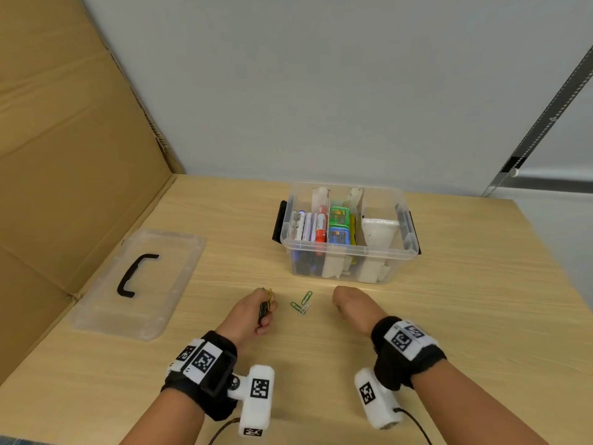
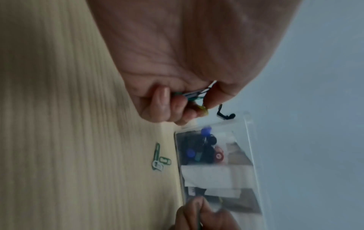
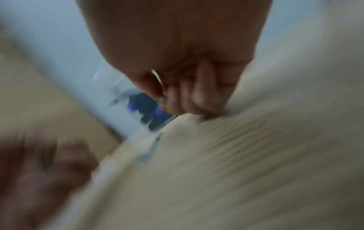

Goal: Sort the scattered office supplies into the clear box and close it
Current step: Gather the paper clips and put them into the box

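1. Risk: the bunched paper clips (image 1: 268, 305) could slip from the left hand (image 1: 253, 313) on the lift to the clear box (image 1: 348, 248); loose grip is the cause.
2. Three loose clips (image 1: 302, 304) lie in front of the box, between the hands.
3. Left hand: fingers curled, gripping the bunch.
4. Right hand (image 1: 351, 305): fingers curled; contents cannot be told, view blurred.
5. Lid (image 1: 141, 284) lies left of the box, off.

lid (image 1: 141, 284) left of box (image 1: 348, 252), clips (image 1: 301, 303) before
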The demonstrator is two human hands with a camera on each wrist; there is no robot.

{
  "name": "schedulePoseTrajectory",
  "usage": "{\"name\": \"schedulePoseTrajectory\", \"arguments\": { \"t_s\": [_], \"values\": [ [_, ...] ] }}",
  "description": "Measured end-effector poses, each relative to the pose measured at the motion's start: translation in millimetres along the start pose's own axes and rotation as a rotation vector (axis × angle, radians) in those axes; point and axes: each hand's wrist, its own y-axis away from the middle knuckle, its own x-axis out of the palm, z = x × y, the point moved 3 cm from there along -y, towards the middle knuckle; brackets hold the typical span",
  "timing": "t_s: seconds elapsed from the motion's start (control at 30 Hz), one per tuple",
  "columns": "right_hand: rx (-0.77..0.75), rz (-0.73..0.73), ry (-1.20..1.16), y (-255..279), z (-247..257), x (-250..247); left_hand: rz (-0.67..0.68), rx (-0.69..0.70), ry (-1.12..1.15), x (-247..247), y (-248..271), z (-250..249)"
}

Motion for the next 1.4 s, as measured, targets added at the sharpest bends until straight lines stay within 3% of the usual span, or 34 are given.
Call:
{"name": "schedulePoseTrajectory", "arguments": {
  "t_s": [0.1, 0.17, 0.27, 0.37, 0.43, 0.5, 0.57, 0.67, 0.77, 0.87, 0.97, 1.2, 1.4],
  "values": [
    [0.023, 0.146, -0.771, 4.4, -0.7, 2.3, 0.086, -0.001, 0.251, 2.0, 6.2, -3.3],
    [0.027, 0.157, -0.874, 6.4, 3.4, 5.8, 0.134, 0.004, 0.362, 2.0, 8.5, -3.9],
    [0.015, 0.100, -0.690, 2.8, 13.1, 12.7, 0.151, -0.001, 0.420, 0.5, 8.9, -3.4],
    [-0.133, -0.004, -0.010, 1.7, 26.8, 20.2, 0.091, -0.024, 0.345, -3.0, 4.7, -1.4],
    [-0.227, -0.015, 0.422, 3.9, 34.9, 31.2, 0.036, -0.021, 0.180, -5.2, 2.7, 0.3],
    [-0.251, -0.015, 0.693, 3.4, 39.2, 39.9, 0.017, 0.003, 0.027, -5.0, 1.9, 0.9],
    [-0.263, -0.028, 0.798, -0.7, 38.4, 43.1, 0.023, 0.029, -0.086, -3.5, 1.2, 0.1],
    [-0.248, -0.022, 0.815, -3.4, 30.9, 41.6, -0.010, 0.079, -0.282, -3.5, -7.5, -2.1],
    [-0.214, -0.028, 0.830, 1.7, 20.7, 37.2, -0.064, 0.152, -0.624, -0.8, -20.6, -6.8],
    [-0.195, -0.028, 0.865, 8.4, 11.1, 31.3, -0.049, 0.242, -1.008, 10.5, -32.1, -12.1],
    [-0.170, -0.005, 0.780, 13.3, -0.3, 22.5, -0.025, 0.256, -1.207, 29.4, -40.1, -14.9],
    [-0.126, 0.005, 0.468, 24.8, -23.8, -1.9, -0.031, 0.104, -1.380, 72.8, -62.7, -6.6],
    [-0.121, -0.016, 0.392, 39.7, -37.7, -16.2, -0.127, 0.078, -1.314, 88.3, -66.1, 1.1]
  ]
}}
